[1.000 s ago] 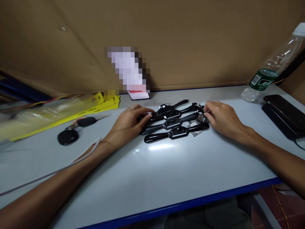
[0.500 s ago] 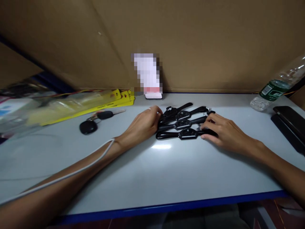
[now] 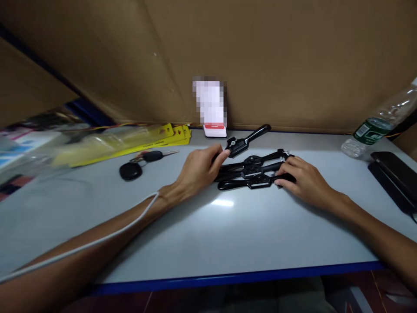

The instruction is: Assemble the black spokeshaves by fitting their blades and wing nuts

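Observation:
My left hand is closed on the left handle of a black spokeshave, which sits tilted behind the others, its right handle pointing up and back. Below it lie more black spokeshaves in a close row: one at the back, a middle one and a glossy front one. My right hand has its fingers curled around the right ends of these handles, thumb low by the front one. Small shiny metal pieces show at its fingertips. What those fingers pinch is hidden.
A phone leans on the cardboard wall. Left are keys with a black fob and yellow cards in clear plastic. Right stand a water bottle and a black phone-like object. A white cord crosses my left forearm.
My left hand has taken the rearmost spokeshave and moved it up and back from the row. My right hand has come forward to the front handles. The view has turned left.

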Motion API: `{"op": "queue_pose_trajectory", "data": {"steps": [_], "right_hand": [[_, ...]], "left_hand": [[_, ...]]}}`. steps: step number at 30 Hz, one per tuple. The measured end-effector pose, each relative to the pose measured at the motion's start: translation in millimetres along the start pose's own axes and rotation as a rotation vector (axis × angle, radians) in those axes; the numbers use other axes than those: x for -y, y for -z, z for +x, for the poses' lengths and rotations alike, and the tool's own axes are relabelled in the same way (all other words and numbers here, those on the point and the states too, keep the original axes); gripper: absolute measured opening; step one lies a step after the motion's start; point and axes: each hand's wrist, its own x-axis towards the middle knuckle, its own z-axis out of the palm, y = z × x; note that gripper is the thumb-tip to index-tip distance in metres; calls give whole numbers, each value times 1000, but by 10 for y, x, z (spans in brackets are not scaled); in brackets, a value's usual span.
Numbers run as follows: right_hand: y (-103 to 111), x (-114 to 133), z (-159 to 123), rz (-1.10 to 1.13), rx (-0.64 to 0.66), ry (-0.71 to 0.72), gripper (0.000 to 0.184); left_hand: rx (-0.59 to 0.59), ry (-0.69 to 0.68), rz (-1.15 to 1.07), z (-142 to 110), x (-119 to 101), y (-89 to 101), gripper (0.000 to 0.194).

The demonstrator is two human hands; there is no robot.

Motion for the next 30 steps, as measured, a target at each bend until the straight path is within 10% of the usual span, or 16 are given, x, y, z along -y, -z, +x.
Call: {"op": "queue_pose_trajectory", "data": {"steps": [12,19,30], "right_hand": [[218,-165,55,51,-272,-151,16],[77,425,-175,-18,-86,313,19],[99,463,-194,-97,-71,508,33]], "left_hand": [[334,-416,-61,-557,-463,-148,39],[275,-478,-26,-554,-431,-168,38],[334,-648,-14,-501,-365,-163,47]]}}
